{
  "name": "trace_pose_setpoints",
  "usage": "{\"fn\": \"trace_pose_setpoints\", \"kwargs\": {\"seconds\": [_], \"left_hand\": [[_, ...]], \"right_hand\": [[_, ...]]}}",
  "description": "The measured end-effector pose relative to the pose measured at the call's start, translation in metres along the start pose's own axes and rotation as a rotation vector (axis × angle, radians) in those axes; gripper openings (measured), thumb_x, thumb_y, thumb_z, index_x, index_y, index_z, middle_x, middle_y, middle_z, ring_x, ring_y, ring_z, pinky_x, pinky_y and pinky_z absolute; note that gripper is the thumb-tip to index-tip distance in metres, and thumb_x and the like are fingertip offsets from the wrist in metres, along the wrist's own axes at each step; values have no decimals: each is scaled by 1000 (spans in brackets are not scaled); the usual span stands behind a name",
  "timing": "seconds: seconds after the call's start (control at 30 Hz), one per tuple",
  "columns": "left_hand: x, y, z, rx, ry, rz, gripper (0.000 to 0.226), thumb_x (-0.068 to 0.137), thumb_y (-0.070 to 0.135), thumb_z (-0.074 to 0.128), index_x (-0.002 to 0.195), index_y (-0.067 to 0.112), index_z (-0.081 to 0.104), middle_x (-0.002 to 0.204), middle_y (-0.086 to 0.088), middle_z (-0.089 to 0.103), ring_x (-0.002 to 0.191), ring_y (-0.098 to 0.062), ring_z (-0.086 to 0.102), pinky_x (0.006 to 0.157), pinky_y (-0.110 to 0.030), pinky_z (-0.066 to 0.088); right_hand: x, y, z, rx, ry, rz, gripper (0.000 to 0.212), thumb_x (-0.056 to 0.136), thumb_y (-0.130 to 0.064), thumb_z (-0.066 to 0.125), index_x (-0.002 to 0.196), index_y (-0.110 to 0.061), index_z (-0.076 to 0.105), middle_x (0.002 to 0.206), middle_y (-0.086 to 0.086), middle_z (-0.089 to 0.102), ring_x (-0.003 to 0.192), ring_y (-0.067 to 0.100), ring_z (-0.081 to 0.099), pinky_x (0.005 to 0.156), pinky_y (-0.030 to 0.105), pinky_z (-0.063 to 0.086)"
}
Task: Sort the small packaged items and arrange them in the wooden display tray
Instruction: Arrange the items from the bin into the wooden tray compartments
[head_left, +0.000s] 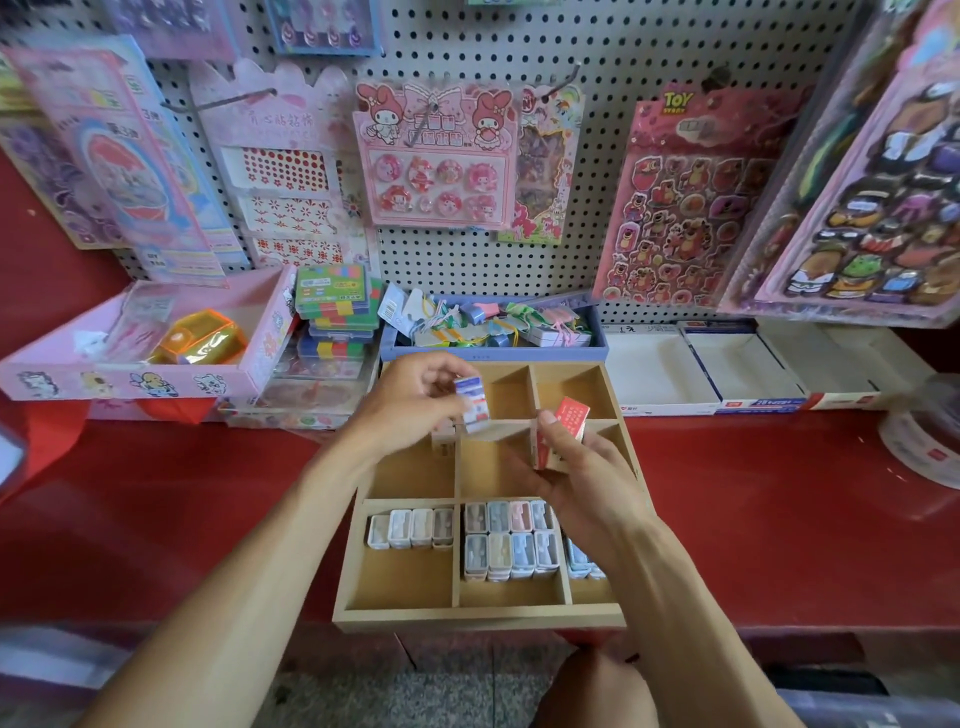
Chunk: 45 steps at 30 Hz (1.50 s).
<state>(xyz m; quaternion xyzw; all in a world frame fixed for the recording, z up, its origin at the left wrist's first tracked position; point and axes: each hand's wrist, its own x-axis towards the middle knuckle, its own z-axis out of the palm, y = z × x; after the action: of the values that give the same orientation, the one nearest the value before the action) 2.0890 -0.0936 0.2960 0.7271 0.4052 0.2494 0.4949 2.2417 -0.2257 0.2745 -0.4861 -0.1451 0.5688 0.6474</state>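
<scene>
Meanwhile left hand (410, 400) pinches a blue box (474, 403), right hand (576, 478) a red box (563, 431)

My left hand (415, 400) holds a blue-and-white packet (474, 402); my right hand (576, 473) a red-and-white packet (563, 431); the tray (478, 618) is pale wood; its cases (511, 540) grey, pink, blue, white; the worktop (753, 519) red; the pegboard (613, 57) white, dotted black
</scene>
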Motion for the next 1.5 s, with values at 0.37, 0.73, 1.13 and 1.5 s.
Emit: {"fn": "trace_pose_setpoints", "kwargs": {"seconds": [0.37, 0.73, 1.13, 1.5], "left_hand": [[74, -55, -1, 497, 242, -21, 16, 83, 8, 73, 89, 20, 64, 92, 1, 67, 82, -13, 61, 72, -25, 49], [78, -60, 9, 508, 366, 5, 23, 80, 18, 76, 97, 22, 61, 105, -3, 65, 88, -15, 65, 77, -29, 52], [-11, 15, 39, 20, -208, 74, 14, 87, 12, 72, 98, 20, 75, 80, 3, 71, 67, -5, 59, 55, -20, 48], [-15, 12, 39, -128, -145, -143, 14, 91, 5, 65, 100, 14, 71, 93, -18, 69, 69, -16, 66, 65, -26, 59]], "right_hand": [[6, 1, -8, -111, 96, 27, 21, 96, -8, 64, 109, 7, 64, 92, 16, 66, 83, 24, 66, 70, 31, 58], [-3, -6, -15, -47, 36, 16, 9, 90, 5, 65, 98, 3, 65, 84, 12, 72, 79, 24, 72, 70, 29, 61], [-13, -7, -7, -162, -40, -54, 47, 80, -8, 76, 119, 2, 52, 87, 10, 74, 82, 23, 74, 77, 35, 61], [-27, -11, -25, -92, 4, -40, 25, 102, -10, 51, 111, 8, 65, 95, 15, 74, 71, 17, 65, 59, 25, 49]]}}
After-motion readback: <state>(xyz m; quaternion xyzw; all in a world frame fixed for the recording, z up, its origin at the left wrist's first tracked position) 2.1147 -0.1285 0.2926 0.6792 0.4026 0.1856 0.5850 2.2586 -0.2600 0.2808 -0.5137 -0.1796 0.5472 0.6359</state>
